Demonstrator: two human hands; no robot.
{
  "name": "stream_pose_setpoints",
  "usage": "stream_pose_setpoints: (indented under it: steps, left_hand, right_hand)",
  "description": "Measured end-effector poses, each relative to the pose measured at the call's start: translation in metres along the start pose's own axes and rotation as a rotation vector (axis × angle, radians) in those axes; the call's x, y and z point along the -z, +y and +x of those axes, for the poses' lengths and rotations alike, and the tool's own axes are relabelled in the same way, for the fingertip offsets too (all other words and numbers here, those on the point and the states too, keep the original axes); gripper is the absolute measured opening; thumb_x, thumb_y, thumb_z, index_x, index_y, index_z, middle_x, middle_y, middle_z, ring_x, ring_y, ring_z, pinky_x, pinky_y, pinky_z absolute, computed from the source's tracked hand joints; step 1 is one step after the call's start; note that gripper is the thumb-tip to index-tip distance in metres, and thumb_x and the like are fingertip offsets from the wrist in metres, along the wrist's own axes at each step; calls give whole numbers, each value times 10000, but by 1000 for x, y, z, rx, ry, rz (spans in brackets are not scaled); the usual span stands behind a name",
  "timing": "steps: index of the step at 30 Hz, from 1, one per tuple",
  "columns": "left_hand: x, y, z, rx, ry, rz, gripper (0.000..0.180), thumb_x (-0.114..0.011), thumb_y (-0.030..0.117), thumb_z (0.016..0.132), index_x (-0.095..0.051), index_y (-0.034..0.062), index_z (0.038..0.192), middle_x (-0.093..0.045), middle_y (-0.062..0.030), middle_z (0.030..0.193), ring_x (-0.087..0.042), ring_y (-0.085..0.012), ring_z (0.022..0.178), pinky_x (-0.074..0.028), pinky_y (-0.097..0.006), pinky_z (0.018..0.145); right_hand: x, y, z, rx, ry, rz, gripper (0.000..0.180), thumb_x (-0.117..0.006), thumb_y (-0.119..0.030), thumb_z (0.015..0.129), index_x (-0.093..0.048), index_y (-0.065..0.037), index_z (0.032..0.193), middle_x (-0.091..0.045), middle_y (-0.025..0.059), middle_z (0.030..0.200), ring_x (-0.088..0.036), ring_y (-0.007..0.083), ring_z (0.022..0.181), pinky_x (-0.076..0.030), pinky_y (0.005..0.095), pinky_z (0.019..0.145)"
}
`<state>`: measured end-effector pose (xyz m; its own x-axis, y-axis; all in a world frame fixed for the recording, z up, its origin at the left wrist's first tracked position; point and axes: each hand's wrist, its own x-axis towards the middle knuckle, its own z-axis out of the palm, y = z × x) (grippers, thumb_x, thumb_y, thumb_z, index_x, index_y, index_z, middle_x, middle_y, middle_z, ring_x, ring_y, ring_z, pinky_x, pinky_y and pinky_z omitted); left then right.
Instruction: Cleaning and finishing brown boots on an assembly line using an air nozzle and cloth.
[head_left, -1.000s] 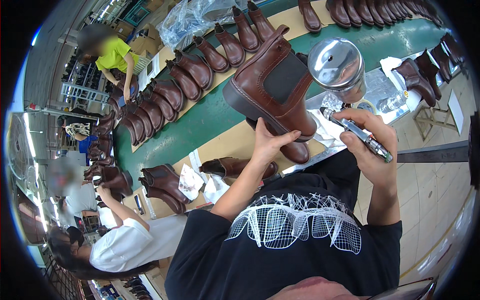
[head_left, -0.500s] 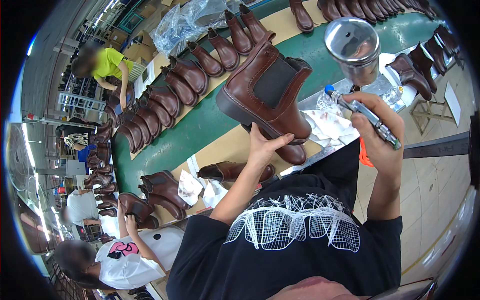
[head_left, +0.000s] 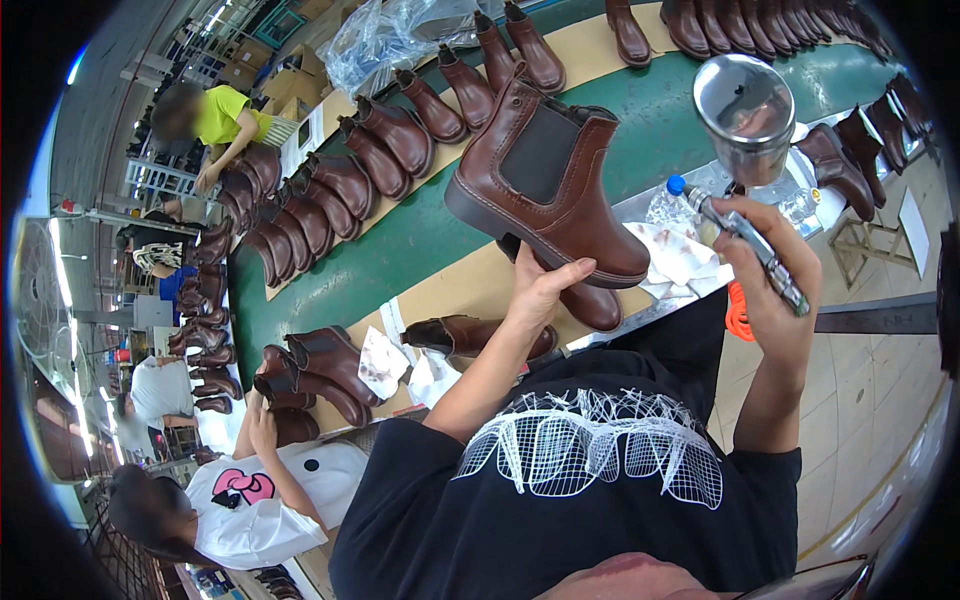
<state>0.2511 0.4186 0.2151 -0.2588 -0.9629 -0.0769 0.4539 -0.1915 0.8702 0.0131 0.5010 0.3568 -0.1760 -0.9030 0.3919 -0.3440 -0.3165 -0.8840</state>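
Note:
My left hand (head_left: 545, 295) is closed on the sole of a brown leather ankle boot (head_left: 590, 215) with a dark elastic side panel, raised above the table with its toe to the right. In my right hand (head_left: 775, 260) is a spray gun (head_left: 750, 240) with a silver metal cup (head_left: 745, 110) on top and a blue knob at one end. The gun is apart from the boot, to its right. Below the raised boot, another brown boot (head_left: 592, 305) shows partly, and one more boot (head_left: 475, 337) lies on its side near my left forearm.
A green table (head_left: 400, 270) carries rows of brown boots (head_left: 385, 140). Stained white cloths (head_left: 675, 255) and a clear plastic bottle (head_left: 798, 205) lie by the spray gun. At left, a co-worker in a white shirt (head_left: 270, 500) handles boots; another wears yellow-green (head_left: 222, 115). Orange coiled hose (head_left: 738, 312) hangs at the right.
The raised boot has turned slightly, and its toe sits a little further right. My right hand and the spray gun have shifted slightly right and down in the picture.

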Motion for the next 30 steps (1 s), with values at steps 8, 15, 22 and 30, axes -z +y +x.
stream_pose_setpoints:
  steps: [8, 15, 22, 30]
  left_hand:
    - [-9, -3, -2, -129, 70, 124, 715, -863, -12, 703, -419, -30, 1263, -595, -149, 1210, -630, -217, 1077, -528, -352, 936]
    - [-12, 2, -3, -165, 102, 176, 656, -867, 14, 718, -434, -45, 1207, -618, -155, 1148, -643, -206, 1026, -533, -328, 901]
    - [4, -11, 4, -135, 96, 147, 672, -862, 15, 717, -422, -17, 1224, -615, -128, 1112, -640, -190, 988, -538, -320, 874]
    - [4, 4, 6, 72, 131, 36, 606, -796, 18, 742, -485, 15, 1262, -635, -83, 1114, -635, -184, 1015, -517, -320, 916]
  right_hand:
    - [-26, -24, -1, 173, -139, -119, 315, -788, -240, 809, -708, -62, 1057, -716, 56, 942, -652, 162, 803, -391, 284, 761]
    - [-37, -30, -3, 187, -203, -125, 293, -796, -207, 795, -709, -87, 1047, -731, 40, 963, -675, 162, 830, -376, 292, 760]
    - [-42, -30, -9, 159, -299, -90, 293, -792, -161, 785, -709, -76, 1053, -730, 49, 967, -672, 174, 816, -382, 300, 770]
    - [-28, -14, -18, 31, -128, 12, 293, -777, -180, 802, -717, -54, 1059, -730, 78, 970, -650, 179, 813, -426, 303, 802]
